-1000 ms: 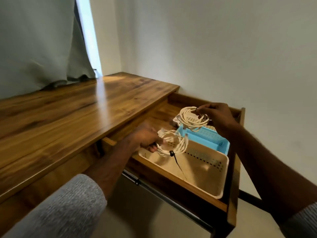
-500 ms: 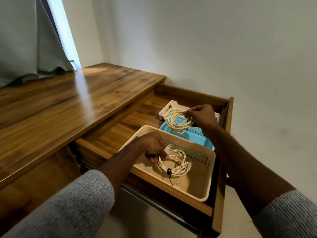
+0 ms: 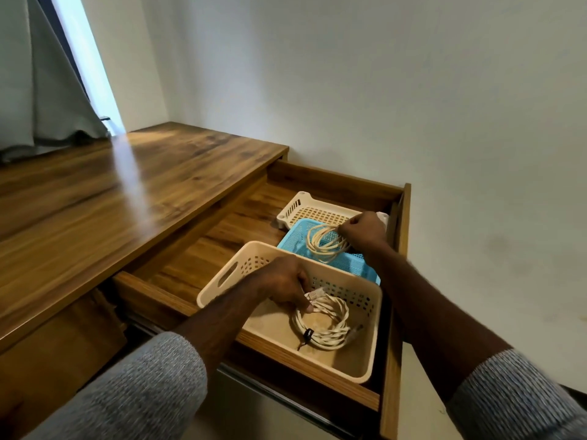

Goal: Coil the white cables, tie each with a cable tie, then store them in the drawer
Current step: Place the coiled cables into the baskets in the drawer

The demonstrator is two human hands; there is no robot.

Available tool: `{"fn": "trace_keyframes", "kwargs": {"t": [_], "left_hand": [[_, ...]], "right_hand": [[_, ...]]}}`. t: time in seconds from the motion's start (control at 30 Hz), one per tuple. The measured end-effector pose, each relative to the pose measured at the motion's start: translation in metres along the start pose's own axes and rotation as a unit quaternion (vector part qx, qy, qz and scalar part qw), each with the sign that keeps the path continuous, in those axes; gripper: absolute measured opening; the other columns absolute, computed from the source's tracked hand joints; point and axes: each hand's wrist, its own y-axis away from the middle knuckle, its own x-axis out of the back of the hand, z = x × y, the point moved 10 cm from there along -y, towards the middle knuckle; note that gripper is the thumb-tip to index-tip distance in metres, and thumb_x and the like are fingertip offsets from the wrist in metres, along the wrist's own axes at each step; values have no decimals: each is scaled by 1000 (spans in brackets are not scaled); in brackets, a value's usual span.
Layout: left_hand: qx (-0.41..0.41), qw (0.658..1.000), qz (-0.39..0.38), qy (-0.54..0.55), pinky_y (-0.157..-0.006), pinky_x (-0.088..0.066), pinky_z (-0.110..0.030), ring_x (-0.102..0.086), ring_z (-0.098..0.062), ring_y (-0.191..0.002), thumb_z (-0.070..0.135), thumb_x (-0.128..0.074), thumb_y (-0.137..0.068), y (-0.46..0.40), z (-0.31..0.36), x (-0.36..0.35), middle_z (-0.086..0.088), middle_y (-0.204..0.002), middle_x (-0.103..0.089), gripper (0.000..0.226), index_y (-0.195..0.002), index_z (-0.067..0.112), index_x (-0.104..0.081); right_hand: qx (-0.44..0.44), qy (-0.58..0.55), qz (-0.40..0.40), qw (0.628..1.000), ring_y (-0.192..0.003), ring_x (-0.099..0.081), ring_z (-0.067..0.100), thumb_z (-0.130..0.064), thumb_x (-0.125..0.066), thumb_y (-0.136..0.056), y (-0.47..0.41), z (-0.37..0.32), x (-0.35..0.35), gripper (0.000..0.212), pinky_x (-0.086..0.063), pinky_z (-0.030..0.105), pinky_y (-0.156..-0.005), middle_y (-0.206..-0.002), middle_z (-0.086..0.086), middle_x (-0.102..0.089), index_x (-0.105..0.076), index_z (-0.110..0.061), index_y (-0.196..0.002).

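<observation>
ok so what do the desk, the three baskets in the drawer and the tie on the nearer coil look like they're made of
Desk: wood or wood-look laminate, glossy; grain and window glare show, which one is unclear.
Beige basket, blue basket, white basket: moulded plastic, matte, with punched holes and slots.
Cable tie on the nearer coil: black, probably plastic or hook-and-loop; too small to tell.
</observation>
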Motion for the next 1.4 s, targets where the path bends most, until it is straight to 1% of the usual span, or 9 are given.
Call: {"fn": "trace_keyframes", "kwargs": {"t": [0.2,0.43,0.53,0.63,0.83,1.03,1.1,1.27,1.4], "left_hand": [[-22,999,29,33,-59,-59,-30,-75,-27,-76,13,-83,-78,9,-2,37,-15,-83,-75,19,-90,1,-74],[-69,992,102,10,-48,-46,-20,-60,-9,-52,21,-76,-85,14,11,75,-7,-74,-72,14,-86,7,-72],[-81,991,110,-15,-48,-46,-21,-57,-6,-50,22,-77,-85,16,15,76,-3,-73,-70,16,-80,8,-72],[-99,986,132,-16,-46,-45,-19,-57,-7,-49,22,-77,-85,22,21,81,-2,-76,-70,19,-82,4,-72],[-111,976,189,-5,-45,-44,-18,-58,-2,-46,20,-75,-86,39,22,105,10,-62,-65,24,-78,-2,-71],[-115,958,263,-13,-49,-47,-25,-58,-7,-47,22,-75,-87,89,1,161,-1,-59,-67,21,-74,6,-71],[-103,950,295,-18,-51,-48,-25,-59,-8,-49,24,-75,-87,119,-18,187,-3,-59,-67,23,-72,7,-71],[-40,920,389,-23,-49,-48,-26,-57,-14,-46,24,-74,-87,219,-86,249,-6,-61,-67,23,-71,8,-69],[14,884,467,-14,-47,-43,-26,-53,-17,-45,22,-72,-88,324,-150,280,-8,-58,-64,26,-70,4,-67]], "right_hand": [[-22,12,-7,1000,-60,-70,11,-14,-77,-87,-1,8,-3,11,-49,18,-41,-82,7,-72,-70,-6,-91],[-66,80,-35,994,-72,-73,18,-16,-77,-87,-2,21,-13,24,-63,32,-56,-94,9,-72,-67,-4,-105],[-34,176,-28,983,-74,-67,16,-22,-79,-85,1,11,-12,32,-50,22,-47,-101,9,-72,-68,-6,-110],[-17,226,-26,974,-83,-65,18,-24,-83,-82,7,5,-13,41,-47,24,-55,-110,10,-72,-67,-5,-114],[23,205,-12,978,-90,-71,19,-21,-81,-83,15,-17,-13,33,-45,19,-50,-112,9,-74,-71,-8,-110],[188,128,-14,974,-77,-68,11,-15,-74,-87,56,-123,-60,4,-51,22,-57,-96,6,-74,-71,-13,-88],[254,103,-35,961,-74,-64,9,-19,-75,-86,81,-170,-92,7,-56,28,-66,-85,0,-71,-69,-17,-85],[385,51,-112,915,-70,-62,8,-18,-72,-87,170,-273,-191,5,-54,25,-60,-77,-6,-66,-70,-17,-83],[446,-2,-179,877,-72,-62,12,-23,-70,-87,255,-333,-276,12,-51,29,-68,-75,-5,-68,-67,-20,-76]]}}
